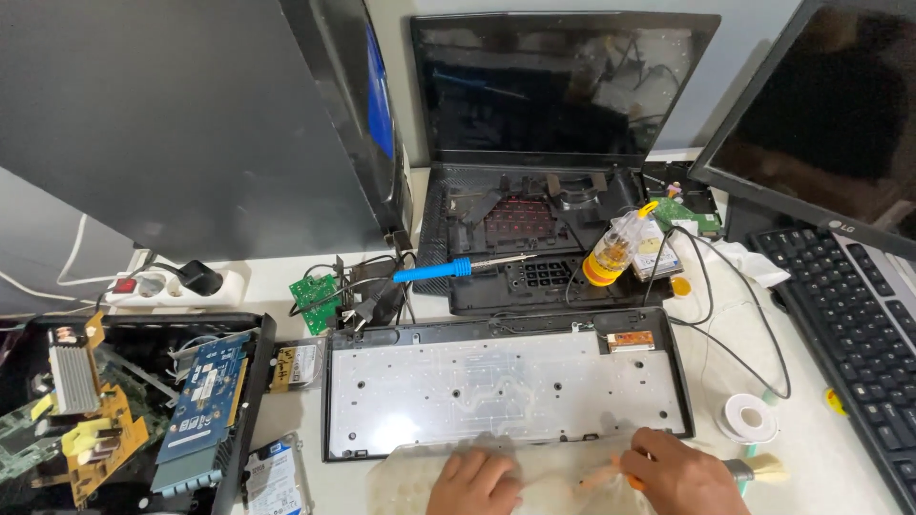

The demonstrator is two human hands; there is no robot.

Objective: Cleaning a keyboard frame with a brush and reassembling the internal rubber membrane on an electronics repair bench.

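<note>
Left hand (472, 484) presses flat, fingers spread, on a translucent rubbery sheet (401, 477); right hand (682, 474) is curled round a wood-handled brush (759, 467) pointing to three o'clock. At twelve o'clock, touching, lies the opened keyboard tray (506, 386), pale membrane in black frame; tape roll (749, 417) sits at two o'clock.

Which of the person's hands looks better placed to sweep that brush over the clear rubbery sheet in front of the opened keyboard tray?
The right hand, probably. It already grips the pale-bristled brush with the orange handle, while the left hand lies flat on the translucent rubber sheet, holding it down.
</note>
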